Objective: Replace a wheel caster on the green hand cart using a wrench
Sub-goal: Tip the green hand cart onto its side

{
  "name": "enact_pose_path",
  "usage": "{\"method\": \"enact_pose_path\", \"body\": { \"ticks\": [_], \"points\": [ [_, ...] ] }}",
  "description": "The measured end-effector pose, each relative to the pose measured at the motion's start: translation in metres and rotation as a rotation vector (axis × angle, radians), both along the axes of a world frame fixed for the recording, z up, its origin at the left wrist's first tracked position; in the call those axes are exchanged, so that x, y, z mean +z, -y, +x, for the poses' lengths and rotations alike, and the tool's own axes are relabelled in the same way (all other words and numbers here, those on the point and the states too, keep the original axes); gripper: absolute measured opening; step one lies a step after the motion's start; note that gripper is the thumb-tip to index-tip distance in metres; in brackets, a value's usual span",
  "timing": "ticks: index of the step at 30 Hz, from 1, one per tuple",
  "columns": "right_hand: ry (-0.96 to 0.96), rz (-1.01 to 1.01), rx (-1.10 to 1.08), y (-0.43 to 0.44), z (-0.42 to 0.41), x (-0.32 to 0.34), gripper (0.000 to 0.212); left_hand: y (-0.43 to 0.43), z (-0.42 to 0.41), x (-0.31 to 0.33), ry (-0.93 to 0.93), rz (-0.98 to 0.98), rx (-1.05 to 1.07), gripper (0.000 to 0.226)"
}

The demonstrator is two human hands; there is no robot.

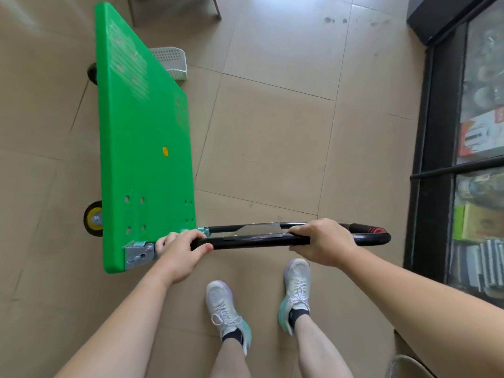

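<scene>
The tan tiled floor (272, 132) fills the room, with a dark glass-fronted cabinet (433, 137) along the right. The green hand cart (141, 148) stands tipped on its long edge, deck facing the person and wheels pointing left. Its black handle (259, 240) sticks out level to the right. The left hand (181, 255) grips the tube beside the metal hinge bracket (139, 253), fingers curled round it. The right hand (324, 242) holds the tube farther along, fingers wrapped over. A white perforated basket (170, 61) sits behind the deck. A yellow-hubbed caster (92, 218) shows near the handle end, and a black wheel (92, 73) at the far end.
</scene>
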State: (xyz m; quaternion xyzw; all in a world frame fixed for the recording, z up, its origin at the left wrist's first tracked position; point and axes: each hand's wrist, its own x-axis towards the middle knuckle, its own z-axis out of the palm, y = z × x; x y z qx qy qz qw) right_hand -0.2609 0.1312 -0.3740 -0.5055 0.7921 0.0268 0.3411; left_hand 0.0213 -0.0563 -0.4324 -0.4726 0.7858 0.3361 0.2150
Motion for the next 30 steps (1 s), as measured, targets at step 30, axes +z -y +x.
{"method": "enact_pose_path", "body": {
  "ticks": [30],
  "points": [
    [-0.011,0.315,-0.120,-0.038,-0.039,-0.060,0.059,-0.036,-0.042,-0.016,-0.060,-0.064,-0.336,0.053]
  ]
}}
